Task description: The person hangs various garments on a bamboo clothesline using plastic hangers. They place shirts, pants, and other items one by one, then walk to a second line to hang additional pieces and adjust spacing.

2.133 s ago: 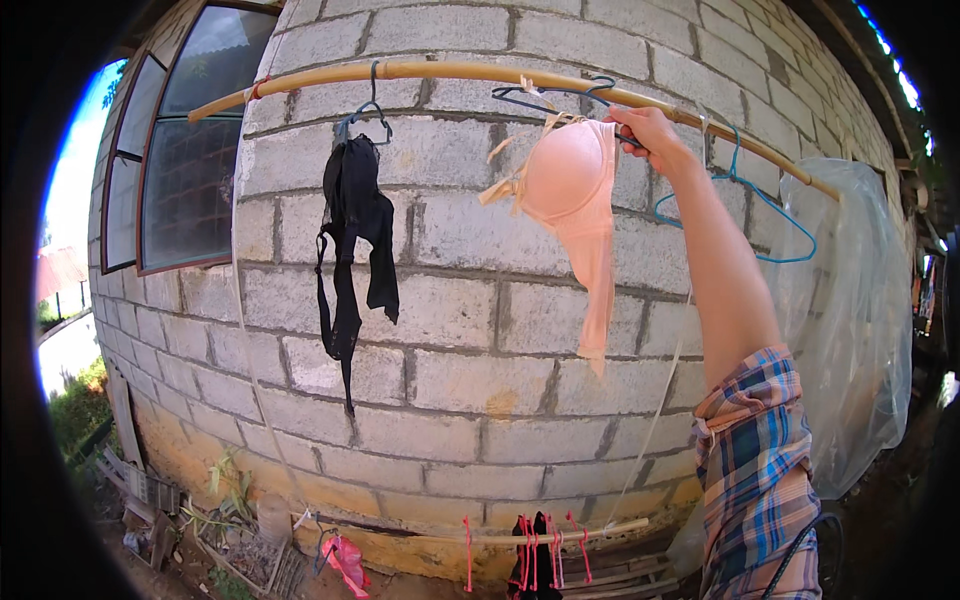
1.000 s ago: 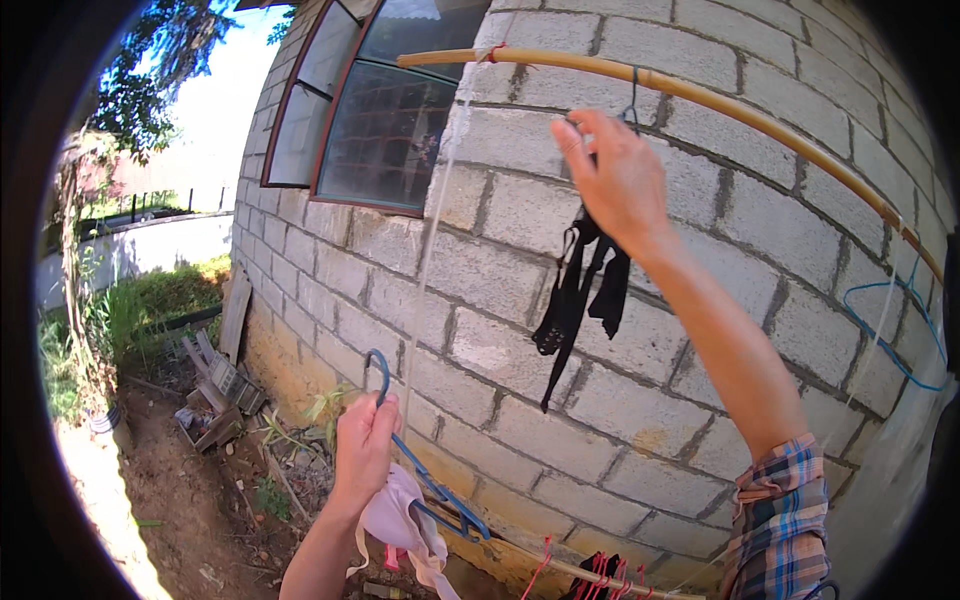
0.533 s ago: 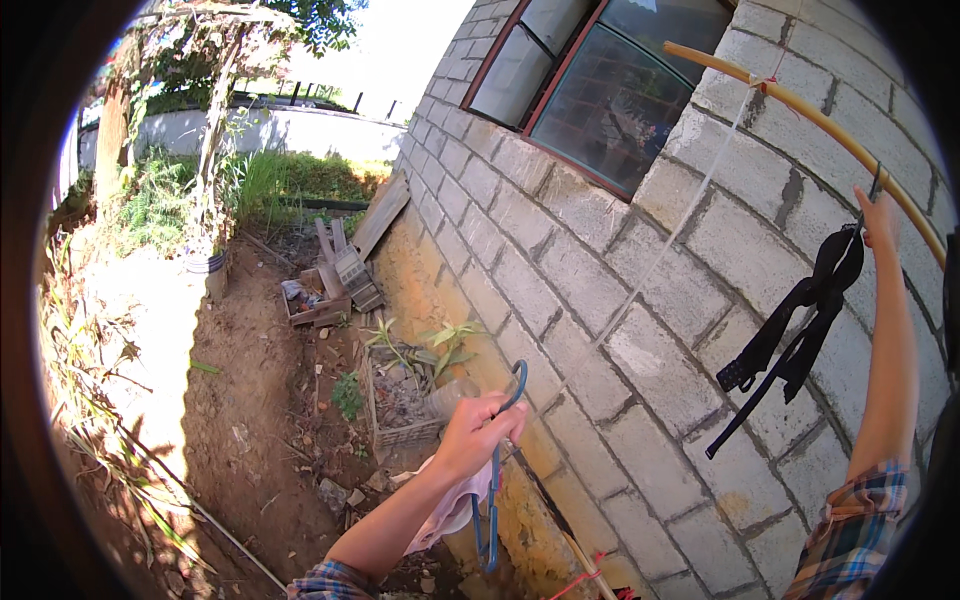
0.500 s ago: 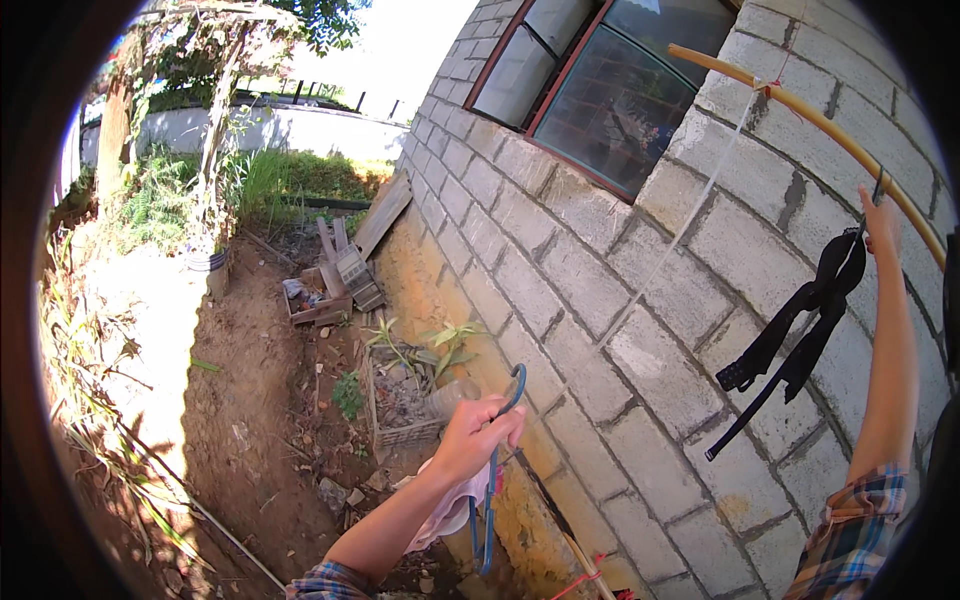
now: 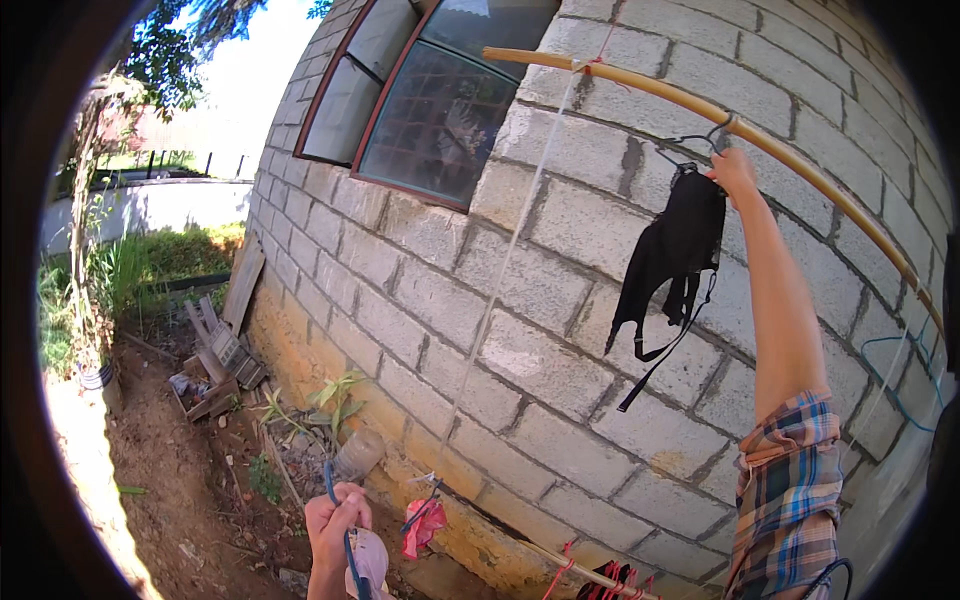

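My right hand [image 5: 735, 175] is raised to the upper bamboo pole [image 5: 640, 85], its fingers closed on the dark wire hanger [image 5: 700, 138] just under the hook, which is at the pole. From this hanger droops a black strappy garment [image 5: 682, 225], much like a bra, in front of the block wall. Low down, my left hand [image 5: 338, 508] is closed round a blue hanger [image 5: 352, 555]. A pale pink cloth [image 5: 370, 555] hangs against that hanger, partly cut off by the lower edge.
White cord [image 5: 500, 270] runs down from the pole to a lower pole [image 5: 545, 552] with red ties. A bright pink item [image 5: 424, 528] hangs there. Another blue hanger [image 5: 890, 370] is at far right. The window [image 5: 430, 110], a plastic jar [image 5: 360, 453] and scrap wood [image 5: 225, 360] are farther left.
The view has swung right. My right hand has shifted along the pole, and the black garment now hangs turned and bunched below it. My left hand still grips the blue hanger, lower in view.
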The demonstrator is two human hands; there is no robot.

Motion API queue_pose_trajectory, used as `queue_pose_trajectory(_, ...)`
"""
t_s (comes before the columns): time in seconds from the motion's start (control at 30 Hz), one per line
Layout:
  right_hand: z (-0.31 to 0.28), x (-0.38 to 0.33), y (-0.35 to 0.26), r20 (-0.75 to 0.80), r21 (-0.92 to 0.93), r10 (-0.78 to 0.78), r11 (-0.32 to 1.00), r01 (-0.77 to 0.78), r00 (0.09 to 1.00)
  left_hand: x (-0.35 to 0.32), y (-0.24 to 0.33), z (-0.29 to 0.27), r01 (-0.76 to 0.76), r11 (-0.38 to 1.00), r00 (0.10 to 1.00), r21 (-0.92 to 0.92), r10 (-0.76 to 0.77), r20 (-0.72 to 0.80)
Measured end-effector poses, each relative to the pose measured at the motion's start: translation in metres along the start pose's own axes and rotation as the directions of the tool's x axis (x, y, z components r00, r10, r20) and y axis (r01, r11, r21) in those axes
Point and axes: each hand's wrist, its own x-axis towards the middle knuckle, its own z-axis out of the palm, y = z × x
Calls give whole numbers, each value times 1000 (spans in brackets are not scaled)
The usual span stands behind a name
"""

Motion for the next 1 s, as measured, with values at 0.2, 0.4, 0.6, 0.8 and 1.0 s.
queue_pose_trajectory(0.2,-51,-6,-17,256,890,-32,397,-223,966,-2,0,4,-52,994,997,-95,46,-56)
queue_pose_trajectory(0.4,-54,-100,-26,157,736,-297,671,89,942,-4,18,13,-110,988,992,-109,103,-72)
queue_pose_trajectory(0.6,-16,-323,-15,174,672,-380,720,172,909,-12,45,20,-175,985,984,-8,175,23)
queue_pose_trajectory(0.8,-6,-477,32,399,677,-205,723,-137,894,-44,34,15,-19,998,999,53,17,39)
queue_pose_trajectory(1.0,-14,-577,39,362,648,-299,762,-7,883,-80,7,44,104,970,991,218,-121,64)
